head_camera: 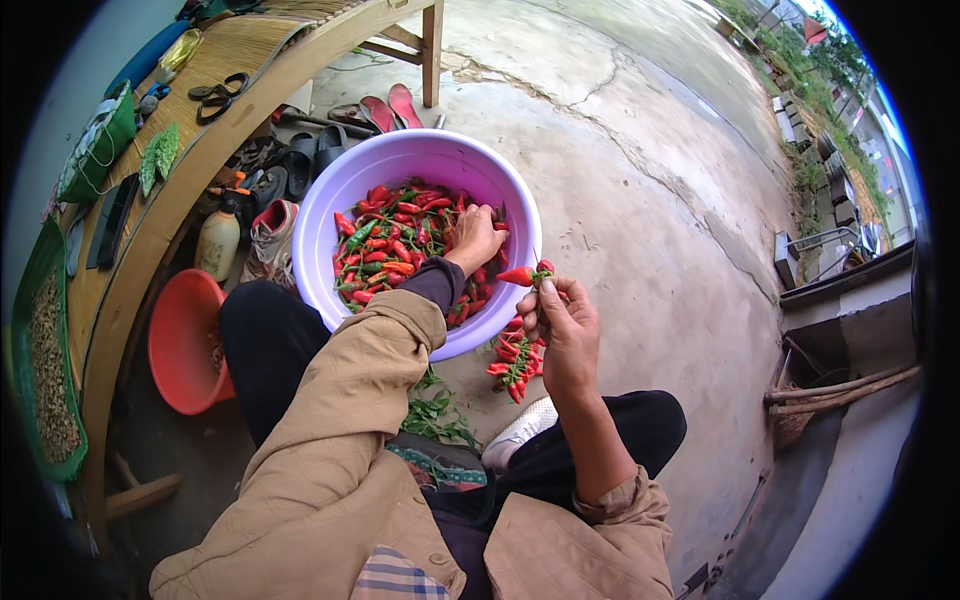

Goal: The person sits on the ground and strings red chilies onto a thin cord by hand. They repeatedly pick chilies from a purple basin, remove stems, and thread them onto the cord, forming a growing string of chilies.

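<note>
A purple plastic basin [417,142] on the concrete floor holds many red chili peppers [401,251], with a few green and orange ones among them. My left hand [477,236] reaches into it, fingertips down among the peppers at the right side; whether they grip one is hidden. Just outside the basin's right rim, my right hand [559,322] is raised, pinching red peppers [525,276] by their green stems between thumb and fingers. A thin line sticks up from them, too fine to identify. Below that hand is a cluster of red peppers [516,364] with green stems.
Green leaves [439,416] lie between my legs, by my white shoe [521,433]. At left stand a red plastic bowl [184,341], a spray bottle [218,244] and several shoes [300,165], beside a wooden-framed bed [161,199] bearing sandals and a green tray [49,367].
</note>
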Motion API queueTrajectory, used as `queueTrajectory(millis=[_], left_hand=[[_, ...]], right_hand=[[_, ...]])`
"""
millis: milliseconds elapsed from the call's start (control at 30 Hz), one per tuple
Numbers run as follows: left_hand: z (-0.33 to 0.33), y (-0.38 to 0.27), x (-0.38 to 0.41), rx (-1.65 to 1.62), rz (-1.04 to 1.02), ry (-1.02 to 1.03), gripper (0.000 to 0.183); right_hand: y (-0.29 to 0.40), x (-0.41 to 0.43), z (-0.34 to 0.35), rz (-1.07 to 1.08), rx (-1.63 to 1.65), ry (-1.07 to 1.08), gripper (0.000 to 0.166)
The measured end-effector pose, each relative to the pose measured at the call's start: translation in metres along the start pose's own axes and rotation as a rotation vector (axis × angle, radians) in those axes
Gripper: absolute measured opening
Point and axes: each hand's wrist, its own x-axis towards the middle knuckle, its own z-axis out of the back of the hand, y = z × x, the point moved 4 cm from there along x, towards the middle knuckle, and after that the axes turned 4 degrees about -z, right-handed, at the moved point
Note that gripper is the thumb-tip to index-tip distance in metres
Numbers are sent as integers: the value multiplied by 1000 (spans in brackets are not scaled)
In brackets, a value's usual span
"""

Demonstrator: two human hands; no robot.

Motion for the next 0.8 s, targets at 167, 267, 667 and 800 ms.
queueTrajectory(millis=[167,267,667,800], left_hand=[[12,2,-14,-203,-98,31,32],[29,15,-19,-545,60,105,34],[180,-47,-80,-1240,466,549,27],[174,-45,-108,-1389,479,496,27]], right_hand=[[0,0,1,11,-5,3,14],[-1,0,-4,9,-10,18,14],[1,-6,-26,92,-108,110,14],[-3,-5,-31,124,-143,107,14]])
